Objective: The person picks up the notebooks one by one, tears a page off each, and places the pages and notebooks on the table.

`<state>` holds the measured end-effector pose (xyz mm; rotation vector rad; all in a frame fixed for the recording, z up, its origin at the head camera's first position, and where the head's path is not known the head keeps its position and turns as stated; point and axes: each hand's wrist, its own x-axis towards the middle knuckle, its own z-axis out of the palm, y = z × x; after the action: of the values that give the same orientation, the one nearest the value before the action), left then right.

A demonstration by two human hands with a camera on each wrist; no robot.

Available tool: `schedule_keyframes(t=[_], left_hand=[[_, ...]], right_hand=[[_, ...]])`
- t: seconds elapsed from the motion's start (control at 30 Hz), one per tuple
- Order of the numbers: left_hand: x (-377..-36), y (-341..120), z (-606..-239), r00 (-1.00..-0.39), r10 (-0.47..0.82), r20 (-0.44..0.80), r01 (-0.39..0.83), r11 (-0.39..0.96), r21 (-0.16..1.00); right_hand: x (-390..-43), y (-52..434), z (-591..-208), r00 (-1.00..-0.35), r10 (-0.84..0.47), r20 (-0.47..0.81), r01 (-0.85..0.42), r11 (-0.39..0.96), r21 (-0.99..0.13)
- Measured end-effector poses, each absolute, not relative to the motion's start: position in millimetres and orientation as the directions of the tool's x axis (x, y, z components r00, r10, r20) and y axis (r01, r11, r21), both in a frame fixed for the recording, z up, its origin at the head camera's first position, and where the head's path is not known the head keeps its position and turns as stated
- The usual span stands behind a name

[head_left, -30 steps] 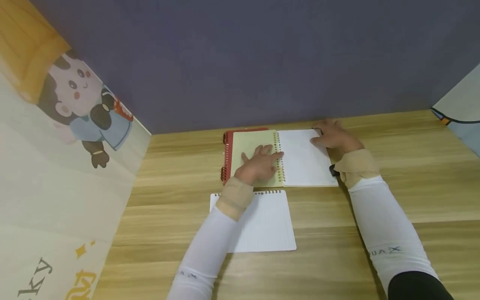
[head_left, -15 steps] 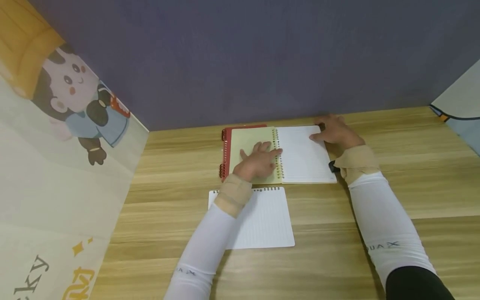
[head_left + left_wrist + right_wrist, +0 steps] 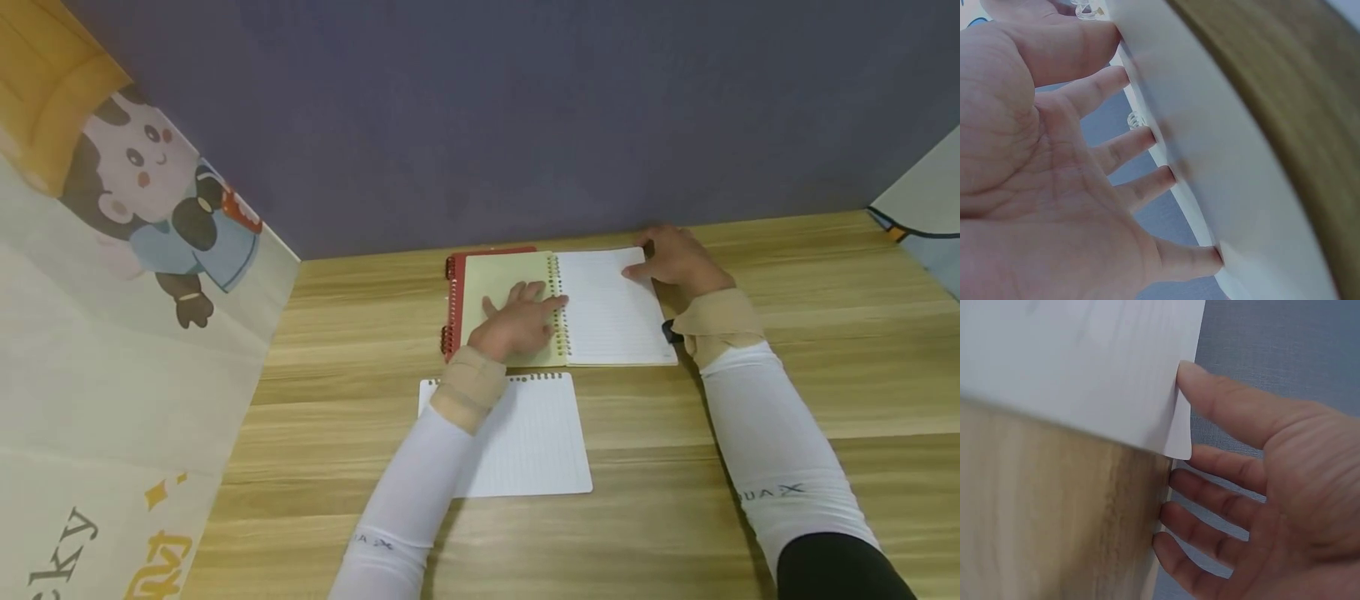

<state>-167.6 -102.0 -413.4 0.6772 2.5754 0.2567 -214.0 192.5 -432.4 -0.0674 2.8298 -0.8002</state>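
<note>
An open spiral notebook (image 3: 602,312) lies on the wooden table, its left side pale yellow and its right side a white lined page. My left hand (image 3: 513,325) rests on the yellow side with fingers spread; in the left wrist view the fingertips of the left hand (image 3: 1072,156) press on the paper. At the far right corner, my right hand (image 3: 678,260) pinches the white page. The right wrist view shows the thumb of the right hand (image 3: 1260,475) on the page (image 3: 1085,369) and the index fingertip behind its slightly bent corner.
A red cover (image 3: 454,308) with dark rings sticks out under the notebook's left side. Nearer me lies a loose lined sheet (image 3: 532,442) with torn ring holes, partly under my left forearm. A dark panel (image 3: 480,125) rises directly behind the table (image 3: 675,533).
The right hand has shifted slightly away from me at the page corner. Lines on the white page show more clearly now. My left hand stays in place.
</note>
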Motion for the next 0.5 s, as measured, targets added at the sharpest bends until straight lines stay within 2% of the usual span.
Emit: schedule_keyframes(t=[0.3,0.5], left_hand=[[-168.8,-101.1,-413.6,-0.775,0.503,-0.383,0.421,0.862,0.281],[-168.2,-101.4,-412.2,-0.776,0.502,-0.381,0.422,0.863,0.278]], right_hand=[[-211.6,188.4,-427.3,-0.991,-0.053,-0.122,0.014,0.869,-0.494],[-208.2,190.1,-425.7,-0.998,-0.062,-0.028,-0.034,0.814,-0.580]])
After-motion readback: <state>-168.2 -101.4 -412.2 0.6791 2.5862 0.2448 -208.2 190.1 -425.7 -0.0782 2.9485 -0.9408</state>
